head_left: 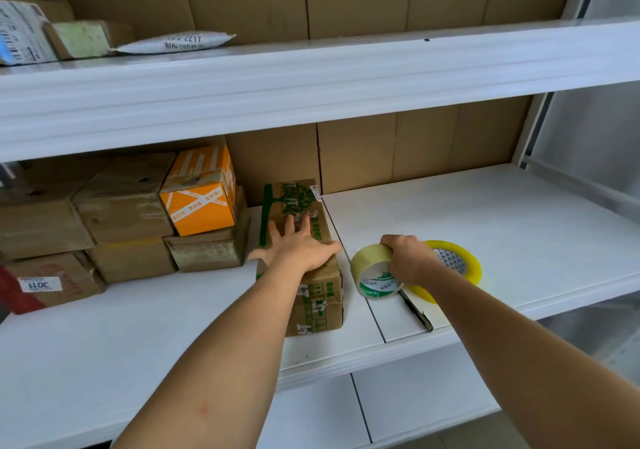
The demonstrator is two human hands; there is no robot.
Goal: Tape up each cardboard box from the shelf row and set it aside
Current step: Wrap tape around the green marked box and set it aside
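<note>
a person's left hand (300, 246) lies flat, fingers spread, on a long brown cardboard box with green print (304, 213) on the white metal shelf (485, 213). the right hand (408, 258) grips a pale roll of clear packing tape (372, 272), touching a yellow tape roll (464, 261) and a black pen (415, 310). stacked brown cardboard boxes (121, 213) and an orange box (201, 192) sit left.

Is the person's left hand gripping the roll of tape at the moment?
No, the left hand lies flat with straight fingers on the green-printed cardboard box, while the right hand grips the tape roll.
</note>
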